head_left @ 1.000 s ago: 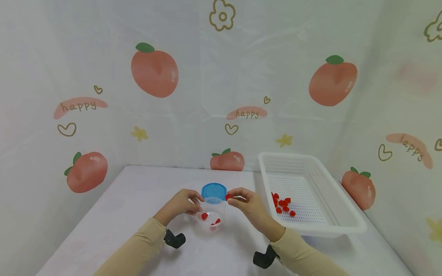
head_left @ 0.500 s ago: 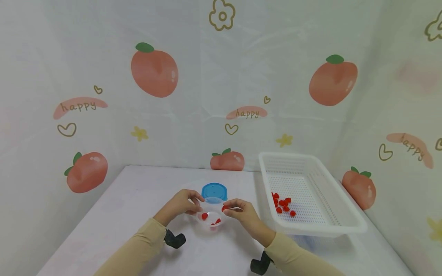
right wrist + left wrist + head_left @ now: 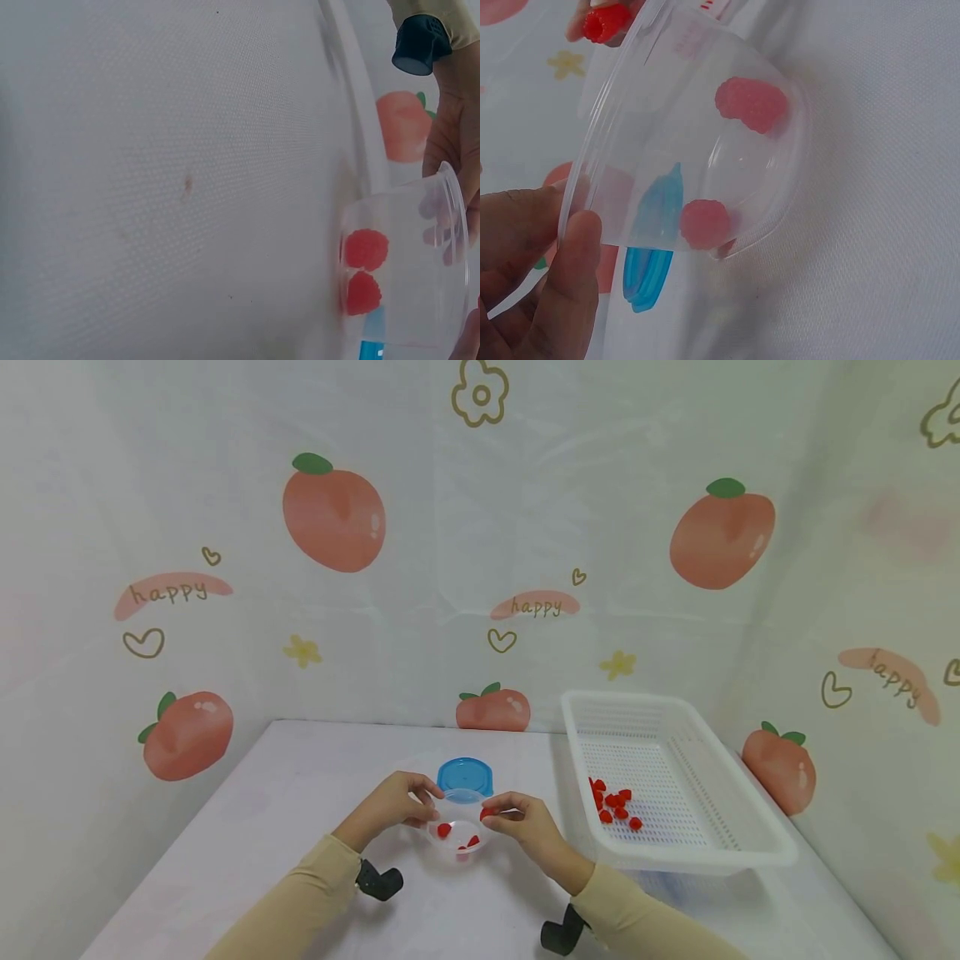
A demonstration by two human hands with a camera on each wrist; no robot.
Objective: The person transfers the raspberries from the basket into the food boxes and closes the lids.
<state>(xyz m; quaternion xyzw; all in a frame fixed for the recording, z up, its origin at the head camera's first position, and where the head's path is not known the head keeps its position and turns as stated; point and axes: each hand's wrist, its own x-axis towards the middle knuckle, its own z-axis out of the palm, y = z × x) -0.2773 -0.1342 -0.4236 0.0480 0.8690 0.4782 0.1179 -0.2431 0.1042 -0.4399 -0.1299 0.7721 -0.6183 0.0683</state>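
A clear plastic tub (image 3: 761,184) stands on the white tabletop with several red raspberries (image 3: 751,103) lying in it. My left hand (image 3: 396,800) pinches the tub's rim on the left side between thumb and fingers. Between the thumb and fingertips of my right hand (image 3: 531,828) is another raspberry (image 3: 604,23), hollow end showing in the left wrist view. That hand is at the tub's right rim; whether it touches the rim, I cannot tell. In the right wrist view, raspberries (image 3: 366,250) show through the tub wall, and only a bit of the right hand appears.
A blue lid (image 3: 465,775) lies just behind the tub. To the right stands a white perforated basket (image 3: 720,852) with several raspberries (image 3: 619,802) in its left part. A printed curtain (image 3: 420,610) hangs behind the table.
My right hand has moved left and slightly toward me with its raspberry, from beside the lid to the tub's rim. It has hardly moved in the last half second. The left hand stays put.
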